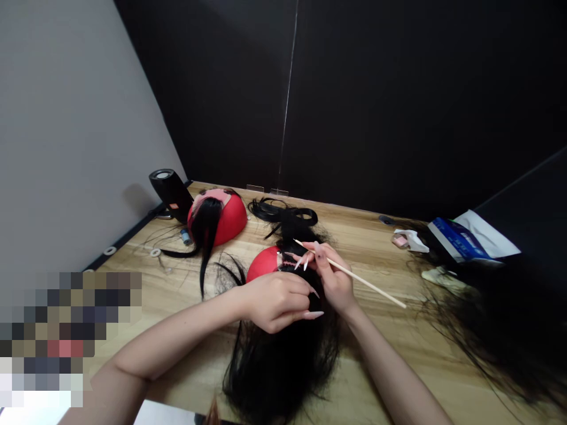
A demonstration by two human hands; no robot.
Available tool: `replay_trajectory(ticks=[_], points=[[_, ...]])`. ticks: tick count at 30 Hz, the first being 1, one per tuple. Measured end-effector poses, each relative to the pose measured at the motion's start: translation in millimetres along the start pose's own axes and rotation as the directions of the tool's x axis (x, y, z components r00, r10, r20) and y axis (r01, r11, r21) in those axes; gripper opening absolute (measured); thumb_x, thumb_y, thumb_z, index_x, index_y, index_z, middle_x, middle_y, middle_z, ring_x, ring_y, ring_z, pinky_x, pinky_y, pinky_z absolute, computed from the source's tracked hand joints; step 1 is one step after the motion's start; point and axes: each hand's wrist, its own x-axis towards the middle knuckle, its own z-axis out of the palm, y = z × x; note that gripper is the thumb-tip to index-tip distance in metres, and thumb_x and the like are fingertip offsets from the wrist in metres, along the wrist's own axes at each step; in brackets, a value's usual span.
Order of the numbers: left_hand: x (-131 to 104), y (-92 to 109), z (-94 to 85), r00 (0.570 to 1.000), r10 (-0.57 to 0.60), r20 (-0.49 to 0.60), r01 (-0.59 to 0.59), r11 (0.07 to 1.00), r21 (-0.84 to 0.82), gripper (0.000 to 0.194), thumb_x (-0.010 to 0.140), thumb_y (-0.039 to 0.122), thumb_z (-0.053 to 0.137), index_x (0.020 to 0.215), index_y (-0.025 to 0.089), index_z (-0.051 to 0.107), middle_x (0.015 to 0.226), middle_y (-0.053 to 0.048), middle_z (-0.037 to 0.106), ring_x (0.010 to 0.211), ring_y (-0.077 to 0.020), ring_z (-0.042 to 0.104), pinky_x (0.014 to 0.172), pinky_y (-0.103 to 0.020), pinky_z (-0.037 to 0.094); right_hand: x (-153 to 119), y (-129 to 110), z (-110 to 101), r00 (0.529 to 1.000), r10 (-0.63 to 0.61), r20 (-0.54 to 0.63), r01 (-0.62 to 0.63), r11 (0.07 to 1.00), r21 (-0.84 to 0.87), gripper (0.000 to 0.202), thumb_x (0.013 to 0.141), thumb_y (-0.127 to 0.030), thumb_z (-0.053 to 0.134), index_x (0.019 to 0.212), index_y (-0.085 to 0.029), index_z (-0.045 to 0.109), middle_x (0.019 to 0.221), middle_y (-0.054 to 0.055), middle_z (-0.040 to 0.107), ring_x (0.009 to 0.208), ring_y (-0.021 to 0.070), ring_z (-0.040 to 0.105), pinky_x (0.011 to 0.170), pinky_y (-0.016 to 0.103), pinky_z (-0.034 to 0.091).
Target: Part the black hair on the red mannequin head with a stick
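A red dome-shaped wig form [262,267] sits in front of me with long black hair [283,360] hanging from it toward the table's front edge. On its top, a pale strip with reddish stitch-like marks shows beside the black hair. My right hand [334,277] pinches a thin pale wooden stick [372,285], whose tip points up and left above the hair. My left hand [279,301] is closed over the hair in front of the dome, fingers curled in; whatever lies between the fingertips is hidden.
A second red dome [233,221] with black hair stands back left, near a black cylindrical speaker [170,195]. Behind my hands lies a looped black hair bundle [287,215]. Loose black hair [509,319] and a blue-and-white packet [463,239] are on the right.
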Motion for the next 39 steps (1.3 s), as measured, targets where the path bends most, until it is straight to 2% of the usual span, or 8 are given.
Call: replay_trajectory(ticks=[6, 9, 11, 13, 24, 30, 34, 39], points=[[-1, -1, 0.3, 1.0, -0.004, 0.009, 0.004, 1.0, 0.016, 0.029, 0.094, 0.021, 0.04, 0.07, 0.016, 0.055, 0.067, -0.008, 0.061, 0.076, -0.0195, 0.062, 0.083, -0.032, 0.055, 3, 8, 0, 0.997, 0.073, 0.002, -0.071, 0.971, 0.23, 0.018, 0.091, -0.039, 0.059, 0.089, -0.021, 0.06, 0.064, -0.004, 0.06, 0.059, 0.0108, 0.059, 0.088, 0.042, 0.057], [-1, -1, 0.8, 1.0, -0.003, 0.014, 0.003, 1.0, 0.014, 0.03, 0.095, 0.022, 0.039, 0.07, 0.016, 0.055, 0.067, -0.007, 0.061, 0.073, -0.0183, 0.061, 0.086, -0.033, 0.054, 4, 10, 2, 0.992, 0.105, -0.067, -0.088, 0.97, 0.226, 0.028, 0.089, -0.047, 0.06, 0.08, -0.021, 0.054, 0.052, -0.008, 0.051, 0.046, 0.008, 0.049, 0.067, 0.031, 0.058], [-1, -2, 1.2, 1.0, -0.004, 0.016, 0.004, 1.0, 0.015, 0.031, 0.095, 0.022, 0.039, 0.069, 0.016, 0.055, 0.066, -0.007, 0.06, 0.072, -0.0182, 0.06, 0.086, -0.033, 0.054, 5, 8, 3, 0.99, 0.094, -0.102, -0.077, 0.985, 0.157, 0.032, 0.088, -0.05, 0.06, 0.076, -0.021, 0.051, 0.048, -0.008, 0.046, 0.042, 0.0073, 0.042, 0.052, 0.024, 0.052], [0, -2, 1.6, 1.0, -0.002, 0.011, 0.002, 1.0, 0.017, 0.033, 0.096, 0.023, 0.037, 0.068, 0.016, 0.055, 0.065, -0.007, 0.06, 0.071, -0.0183, 0.06, 0.085, -0.033, 0.054, 5, 6, 4, 0.992, 0.067, -0.107, -0.057, 0.994, 0.093, 0.034, 0.087, -0.05, 0.06, 0.075, -0.021, 0.051, 0.048, -0.008, 0.043, 0.042, 0.007, 0.04, 0.048, 0.022, 0.047], [0, -1, 1.1, 1.0, 0.002, 0.001, -0.002, 1.0, 0.01, 0.032, 0.095, 0.023, 0.039, 0.068, 0.015, 0.055, 0.065, -0.007, 0.059, 0.071, -0.0187, 0.059, 0.082, -0.032, 0.054, 1, 12, -6, 0.995, 0.096, -0.015, -0.096, 0.995, 0.003, 0.028, 0.091, -0.045, 0.056, 0.083, -0.019, 0.062, 0.059, -0.005, 0.048, 0.048, 0.0072, 0.041, 0.048, 0.021, 0.039], [0, -1, 0.9, 1.0, 0.003, -0.013, -0.003, 1.0, 0.004, 0.032, 0.095, 0.021, 0.041, 0.067, 0.016, 0.054, 0.063, -0.006, 0.058, 0.069, -0.0183, 0.058, 0.082, -0.032, 0.054, 4, 6, -6, 1.0, -0.009, 0.019, 0.01, 0.997, -0.072, 0.029, 0.091, -0.039, 0.057, 0.072, -0.019, 0.064, 0.074, 0.0, 0.052, 0.068, 0.0113, 0.053, 0.07, 0.026, 0.05], [0, -2, 2.3, 1.0, 0.015, -0.015, -0.015, 1.0, 0.001, 0.031, 0.095, 0.022, 0.041, 0.067, 0.016, 0.053, 0.063, -0.006, 0.057, 0.069, -0.0183, 0.058, 0.081, -0.032, 0.054, 5, 3, -3, 1.0, 0.031, -0.002, -0.031, 0.998, -0.052, 0.036, 0.093, -0.043, 0.053, 0.067, -0.019, 0.057, 0.069, -0.002, 0.048, 0.061, 0.0095, 0.049, 0.068, 0.025, 0.05], [1, -2, 2.9, 1.0, 0.011, -0.015, -0.011, 1.0, 0.006, 0.032, 0.095, 0.022, 0.041, 0.065, 0.017, 0.051, 0.061, -0.005, 0.056, 0.065, -0.0171, 0.055, 0.079, -0.031, 0.054, 5, 6, -3, 0.994, 0.107, -0.002, -0.107, 0.994, 0.034, 0.028, 0.09, -0.046, 0.057, 0.079, -0.02, 0.057, 0.065, -0.005, 0.049, 0.053, 0.0074, 0.047, 0.064, 0.025, 0.051]])
